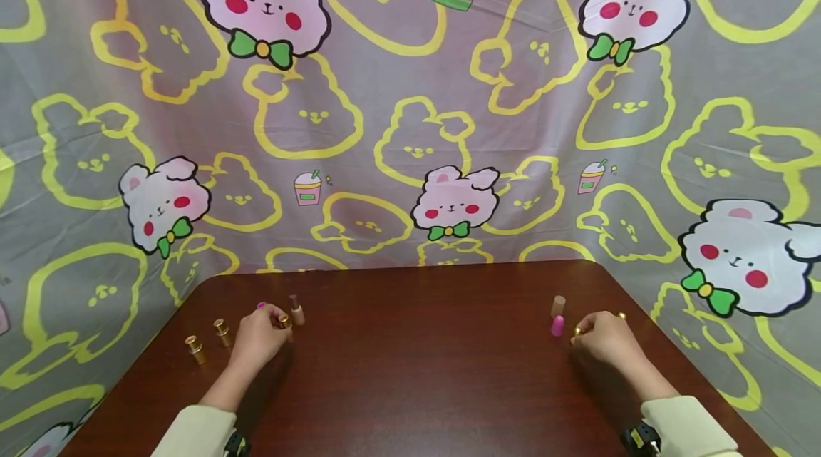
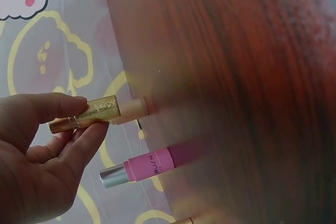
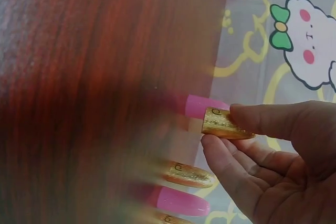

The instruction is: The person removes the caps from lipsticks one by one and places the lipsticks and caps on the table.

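My left hand (image 1: 255, 336) pinches a gold lipstick tube (image 2: 100, 111) between thumb and fingertips. Just beyond the held tube is a beige tube (image 1: 297, 311) with a brown top. In the left wrist view, a pink tube (image 2: 151, 166) with a silver collar stands beside that hand. Across the table, thumb and fingers of my right hand (image 1: 606, 337) hold a gold lipstick cap (image 3: 224, 123). A pink cap (image 1: 557, 326) and a beige cap (image 1: 558, 306) stand left of it. Another gold cap (image 3: 189, 174) and a second pink cap (image 3: 182, 201) appear near the right fingers.
Two gold lipstick tubes, one nearer (image 1: 195, 349) and one farther (image 1: 221, 333), stand left of my left hand. The dark wooden table (image 1: 423, 357) reaches back to a patterned cloth (image 1: 378, 157), which hangs behind and along the sides.
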A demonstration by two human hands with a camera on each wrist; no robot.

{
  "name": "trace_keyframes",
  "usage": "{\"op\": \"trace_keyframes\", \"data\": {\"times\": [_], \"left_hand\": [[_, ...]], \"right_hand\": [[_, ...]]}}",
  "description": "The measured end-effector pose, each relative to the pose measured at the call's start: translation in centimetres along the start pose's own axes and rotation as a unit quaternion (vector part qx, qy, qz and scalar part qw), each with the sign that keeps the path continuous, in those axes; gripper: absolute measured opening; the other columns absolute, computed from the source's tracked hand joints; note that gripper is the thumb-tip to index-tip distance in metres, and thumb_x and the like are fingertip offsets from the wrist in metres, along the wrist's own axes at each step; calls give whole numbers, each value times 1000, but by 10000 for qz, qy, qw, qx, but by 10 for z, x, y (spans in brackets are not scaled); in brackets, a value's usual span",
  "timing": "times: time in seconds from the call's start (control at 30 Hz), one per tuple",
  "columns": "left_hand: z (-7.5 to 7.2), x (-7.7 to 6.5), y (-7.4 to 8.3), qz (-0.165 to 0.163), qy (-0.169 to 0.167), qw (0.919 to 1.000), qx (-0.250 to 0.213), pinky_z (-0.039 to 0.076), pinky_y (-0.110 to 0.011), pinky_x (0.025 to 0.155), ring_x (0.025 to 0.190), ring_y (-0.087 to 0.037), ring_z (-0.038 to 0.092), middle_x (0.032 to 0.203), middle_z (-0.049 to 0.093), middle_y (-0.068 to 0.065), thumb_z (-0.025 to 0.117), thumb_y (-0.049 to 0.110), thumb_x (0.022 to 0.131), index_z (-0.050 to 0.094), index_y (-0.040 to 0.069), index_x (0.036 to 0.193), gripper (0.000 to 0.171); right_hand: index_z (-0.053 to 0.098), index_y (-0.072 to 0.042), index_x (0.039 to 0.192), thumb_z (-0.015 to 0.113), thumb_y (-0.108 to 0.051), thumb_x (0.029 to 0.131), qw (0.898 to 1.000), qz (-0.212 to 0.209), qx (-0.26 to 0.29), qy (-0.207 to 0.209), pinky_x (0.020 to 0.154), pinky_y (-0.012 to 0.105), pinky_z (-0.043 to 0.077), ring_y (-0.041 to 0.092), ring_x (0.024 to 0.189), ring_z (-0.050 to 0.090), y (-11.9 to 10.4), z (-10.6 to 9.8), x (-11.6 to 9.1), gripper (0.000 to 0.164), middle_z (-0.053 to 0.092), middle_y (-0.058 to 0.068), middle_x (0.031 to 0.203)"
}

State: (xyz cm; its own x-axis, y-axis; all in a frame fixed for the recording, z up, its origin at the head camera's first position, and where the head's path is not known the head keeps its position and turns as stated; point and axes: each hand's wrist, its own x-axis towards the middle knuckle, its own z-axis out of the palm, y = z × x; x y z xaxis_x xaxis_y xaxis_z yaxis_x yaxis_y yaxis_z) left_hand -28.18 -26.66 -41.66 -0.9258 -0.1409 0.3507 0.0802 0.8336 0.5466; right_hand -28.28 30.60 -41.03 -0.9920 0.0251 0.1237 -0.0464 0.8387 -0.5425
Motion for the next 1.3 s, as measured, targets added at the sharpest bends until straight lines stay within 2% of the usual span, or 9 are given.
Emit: {"op": "trace_keyframes", "data": {"times": [0.27,0.47,0.73,0.97,1.3], "left_hand": [[2,-1,0,-37,-152,9998,131,47,-45,63,69,-29,58,71,60,-7,79,3,67,59,2,79,23],[3,-2,-1,-22,-337,9992,216,48,-44,63,68,-27,57,70,59,-5,79,2,67,59,2,78,23],[3,0,-2,-13,-476,9985,276,47,-42,62,69,-27,58,70,60,-4,79,1,66,60,3,77,22],[5,0,-3,-139,-714,9968,317,47,-42,61,69,-28,57,70,59,-4,80,0,65,59,4,77,25],[6,-2,-2,-113,-787,9962,360,48,-45,63,68,-28,58,69,58,-5,79,-2,64,59,4,76,25]], "right_hand": [[60,-3,68,78,-4,75,9999,43,-5,-135,50,31,39,18,57,48,3,5,-1,20,52,2,61],[58,-5,63,79,-4,73,9998,40,-46,-199,49,30,37,18,56,45,4,8,-3,24,49,1,58],[57,-6,63,79,-3,74,9994,140,-118,-294,49,30,38,18,56,46,6,12,-3,25,49,2,58],[57,-6,62,78,-2,73,9993,-7,-272,-245,49,30,38,18,55,46,2,12,-3,24,49,2,57],[58,-5,64,75,0,73,9987,75,-373,-340,50,30,40,18,56,48,0,14,-2,20,51,3,59]]}}
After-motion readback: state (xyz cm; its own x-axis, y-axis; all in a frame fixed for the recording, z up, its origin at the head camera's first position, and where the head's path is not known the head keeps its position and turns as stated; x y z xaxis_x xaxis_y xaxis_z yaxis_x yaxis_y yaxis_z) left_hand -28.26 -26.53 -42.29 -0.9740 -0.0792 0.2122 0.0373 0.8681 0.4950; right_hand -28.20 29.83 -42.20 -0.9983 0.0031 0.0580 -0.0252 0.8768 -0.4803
